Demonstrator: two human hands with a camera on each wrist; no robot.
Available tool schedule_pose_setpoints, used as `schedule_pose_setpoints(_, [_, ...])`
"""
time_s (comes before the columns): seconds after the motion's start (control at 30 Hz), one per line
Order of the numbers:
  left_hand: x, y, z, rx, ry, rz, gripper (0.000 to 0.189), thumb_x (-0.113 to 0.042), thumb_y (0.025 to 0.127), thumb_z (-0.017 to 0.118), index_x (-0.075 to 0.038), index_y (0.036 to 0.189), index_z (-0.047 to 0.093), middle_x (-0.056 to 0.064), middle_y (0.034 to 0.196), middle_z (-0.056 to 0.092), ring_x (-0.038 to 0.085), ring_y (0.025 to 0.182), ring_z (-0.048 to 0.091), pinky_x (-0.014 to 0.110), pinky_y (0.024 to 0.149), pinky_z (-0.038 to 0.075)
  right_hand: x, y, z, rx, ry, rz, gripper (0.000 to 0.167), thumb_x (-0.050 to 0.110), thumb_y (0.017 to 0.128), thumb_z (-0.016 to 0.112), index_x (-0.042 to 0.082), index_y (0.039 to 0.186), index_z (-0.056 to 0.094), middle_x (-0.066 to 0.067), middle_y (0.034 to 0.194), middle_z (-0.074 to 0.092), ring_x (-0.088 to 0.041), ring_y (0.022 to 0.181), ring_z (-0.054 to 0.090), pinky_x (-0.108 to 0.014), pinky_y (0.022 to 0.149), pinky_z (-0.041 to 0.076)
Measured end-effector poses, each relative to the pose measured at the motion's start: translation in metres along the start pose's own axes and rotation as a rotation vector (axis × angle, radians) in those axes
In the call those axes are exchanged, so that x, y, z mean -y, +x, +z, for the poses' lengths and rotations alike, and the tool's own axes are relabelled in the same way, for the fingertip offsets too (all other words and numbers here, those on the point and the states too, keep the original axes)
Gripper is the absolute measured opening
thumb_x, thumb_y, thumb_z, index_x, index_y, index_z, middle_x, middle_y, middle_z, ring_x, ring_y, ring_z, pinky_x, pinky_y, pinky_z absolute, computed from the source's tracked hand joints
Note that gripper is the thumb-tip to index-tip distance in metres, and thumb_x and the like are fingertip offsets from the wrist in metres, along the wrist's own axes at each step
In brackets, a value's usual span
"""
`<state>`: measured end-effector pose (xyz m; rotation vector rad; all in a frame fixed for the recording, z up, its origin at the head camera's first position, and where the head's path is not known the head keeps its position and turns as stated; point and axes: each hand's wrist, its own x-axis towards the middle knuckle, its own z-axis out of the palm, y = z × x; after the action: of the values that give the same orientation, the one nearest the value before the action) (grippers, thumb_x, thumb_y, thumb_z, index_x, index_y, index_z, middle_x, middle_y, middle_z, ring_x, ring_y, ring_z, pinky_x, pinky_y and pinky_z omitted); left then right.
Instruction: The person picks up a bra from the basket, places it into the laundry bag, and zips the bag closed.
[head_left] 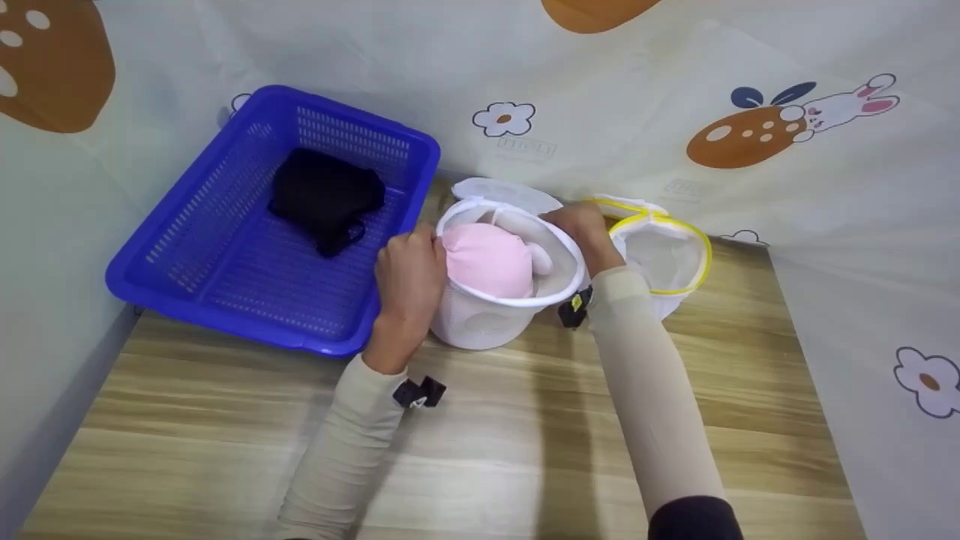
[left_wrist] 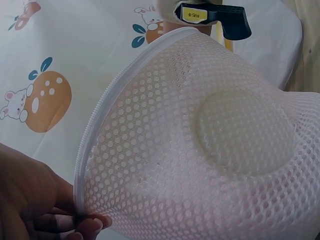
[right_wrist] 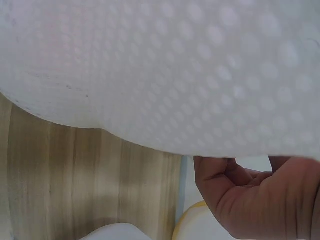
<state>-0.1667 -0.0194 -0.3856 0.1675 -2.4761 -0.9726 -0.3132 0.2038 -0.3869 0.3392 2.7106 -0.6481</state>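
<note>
A white mesh laundry bag stands on the wooden surface, its round zip lid folded back toward the wall. My left hand grips the left side of its rim; in the left wrist view the fingers pinch the zip edge. The right hand holds the right side of the rim with curled fingers, partly hidden behind the mesh in the right wrist view. Inside lies a rounded pink cloth item with a white piece beside it; its exact kind is unclear.
A blue plastic basket at left holds a black garment. Just right of the mesh bag stands a second white bag with yellow trim, its top open. A printed sheet hangs behind and at both sides.
</note>
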Motion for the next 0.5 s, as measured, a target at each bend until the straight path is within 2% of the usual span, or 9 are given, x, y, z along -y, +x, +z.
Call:
schedule_pose_setpoints(0.07, [-0.0002,0.0001,-0.0004,0.000,-0.007,-0.001,0.010,-0.006,0.086,0.063,0.000,0.078,0.066,0.022,0.078,0.067,0.046,0.071,0.063,0.055,0.062,0.048,-0.0001,-0.0020,-0.0016,-0.012,0.217,0.062,0.025,0.018,0.079,0.072,-0.002,0.094,0.069,-0.004,0.073,0.054,-0.019,0.072,0.050,-0.027,0.069,0.046])
schedule_pose_setpoints(0.1, [-0.0004,0.0001,-0.0007,0.000,-0.009,-0.004,0.010,-0.006,0.086,0.063,0.000,0.078,0.066,0.021,0.078,0.067,0.046,0.071,0.063,0.055,0.062,0.048,-0.0001,-0.0031,-0.0023,-0.027,0.364,0.102,0.025,0.013,0.078,0.073,-0.004,0.094,0.068,-0.004,0.071,0.054,-0.018,0.069,0.052,-0.026,0.066,0.048])
schedule_pose_setpoints(0.17, [-0.0006,0.0004,-0.0009,-0.001,-0.015,-0.008,0.010,-0.006,0.086,0.063,0.000,0.079,0.067,0.021,0.079,0.067,0.045,0.071,0.063,0.055,0.063,0.048,0.0003,-0.0051,-0.0043,-0.017,0.521,0.148,0.025,0.007,0.078,0.074,-0.005,0.097,0.065,-0.003,0.067,0.054,-0.015,0.061,0.053,-0.025,0.057,0.048])
schedule_pose_setpoints(0.2, [-0.0007,0.0005,-0.0011,0.000,-0.017,-0.010,0.010,-0.006,0.086,0.063,0.000,0.080,0.067,0.021,0.079,0.068,0.045,0.071,0.063,0.054,0.063,0.048,0.0005,-0.0060,-0.0054,-0.007,0.559,0.156,0.025,0.006,0.079,0.073,-0.006,0.099,0.064,-0.003,0.066,0.054,-0.014,0.057,0.054,-0.024,0.054,0.048])
schedule_pose_setpoints(0.33, [-0.0008,0.0010,-0.0016,0.009,-0.018,-0.018,0.010,-0.006,0.087,0.063,0.000,0.083,0.069,0.021,0.080,0.068,0.045,0.072,0.063,0.054,0.065,0.048,0.0006,-0.0083,-0.0090,0.000,0.589,0.158,0.028,0.008,0.084,0.070,-0.006,0.107,0.060,-0.003,0.061,0.052,-0.010,0.049,0.052,-0.021,0.048,0.046])
schedule_pose_setpoints(0.4, [-0.0009,0.0009,-0.0020,0.015,-0.016,-0.019,0.010,-0.007,0.087,0.064,0.000,0.083,0.069,0.021,0.080,0.068,0.045,0.072,0.063,0.054,0.065,0.048,0.0003,-0.0089,-0.0099,-0.017,0.595,0.150,0.027,0.008,0.084,0.071,-0.007,0.104,0.060,-0.003,0.059,0.052,-0.009,0.047,0.052,-0.021,0.048,0.046])
schedule_pose_setpoints(0.5, [-0.0010,0.0008,-0.0020,0.020,-0.013,-0.022,0.009,-0.007,0.086,0.064,0.000,0.082,0.069,0.021,0.080,0.068,0.045,0.072,0.063,0.054,0.065,0.048,-0.0010,-0.0090,-0.0106,-0.051,0.607,0.120,0.020,0.007,0.083,0.072,-0.006,0.092,0.061,-0.002,0.053,0.053,-0.009,0.044,0.053,-0.020,0.047,0.047])
